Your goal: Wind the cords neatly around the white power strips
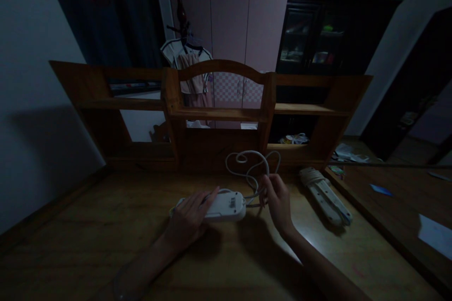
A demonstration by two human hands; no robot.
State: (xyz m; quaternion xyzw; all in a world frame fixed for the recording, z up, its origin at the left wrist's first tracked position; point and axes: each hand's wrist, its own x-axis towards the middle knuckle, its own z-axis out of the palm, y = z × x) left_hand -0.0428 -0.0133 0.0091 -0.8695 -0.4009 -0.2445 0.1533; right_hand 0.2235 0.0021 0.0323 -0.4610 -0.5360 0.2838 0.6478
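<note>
A white power strip (226,208) lies in the middle of the wooden desk, a barcode label showing on its upper face. My left hand (190,214) is wrapped over its left part and hides that end. From the strip's right end runs a pale cord (263,162), looping loosely toward the back of the desk. My right hand (277,200) pinches this cord just right of the strip, fingers closed. To the right of that hand rests a second power strip (326,200), its cord wound around its far end.
A wooden shelf unit (219,114) stands along the desk's back edge. On the lower surface at right are a white paper (435,235) and a blue card (380,190). Behind stand a pink wardrobe (229,23) and a dark cabinet (363,37).
</note>
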